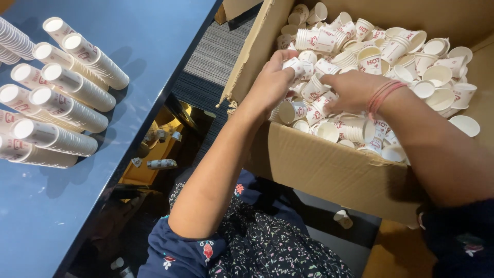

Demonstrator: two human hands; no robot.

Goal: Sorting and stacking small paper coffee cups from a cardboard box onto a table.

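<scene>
Nearest: person seated, dark flowered dress (257, 242), both forearms reaching up into a big cardboard box (319, 164). One stray paper cup (343, 219) on the floor under the box's near wall. Left hand (272, 85) is closed around a short nested run of cups (297, 66), fingers wrapped on it, at the box's left edge. Right hand (355, 90) lies palm-down on the loose cups (411, 67) mid-box, thin red bands (382, 95) on the wrist; can't tell if it's pinching one or just resting. Box contents: white paper cups with red print, dozens, too jumbled to count, some nested in short runs, most single, lying every way. Left side: glossy blue table (128, 31), about ten long cup stacks (67, 105) laid on their sides in a pile, plus the end of one more at the top-left corner. Floor between table and box is grey ribbed carpet (216, 51); the table's dark side panel mirrors a few cups.
</scene>
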